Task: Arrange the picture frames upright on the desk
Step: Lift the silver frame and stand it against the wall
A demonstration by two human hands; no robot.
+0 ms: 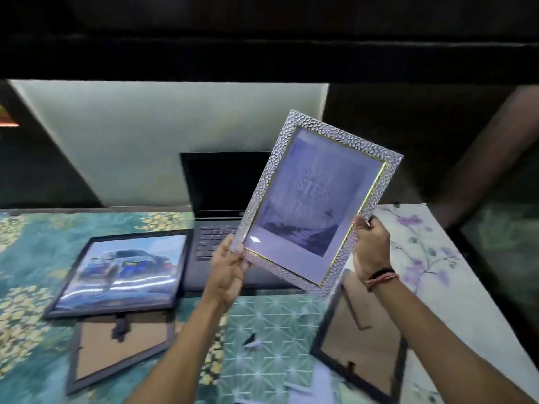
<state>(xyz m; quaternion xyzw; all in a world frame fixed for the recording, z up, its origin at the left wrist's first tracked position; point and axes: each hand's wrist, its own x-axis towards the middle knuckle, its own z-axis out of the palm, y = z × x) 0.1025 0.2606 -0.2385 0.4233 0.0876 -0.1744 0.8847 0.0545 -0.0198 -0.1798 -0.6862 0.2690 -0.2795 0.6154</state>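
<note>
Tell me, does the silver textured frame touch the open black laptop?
Apart. In the head view both hands hold the silver textured frame raised above the open black laptop.

Dim room: pale wall panel (163,135) behind desk (35,234) with teal patterned cover; dark overhang (262,39) above.

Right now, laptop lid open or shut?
Open. The laptop shows its dark screen raised behind the keyboard deck, partly hidden by the silver frame held in both hands.

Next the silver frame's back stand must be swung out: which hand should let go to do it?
Probably the right hand: it only pinches the silver frame at its edge, while the left hand supports the lower corner from beneath.
</note>
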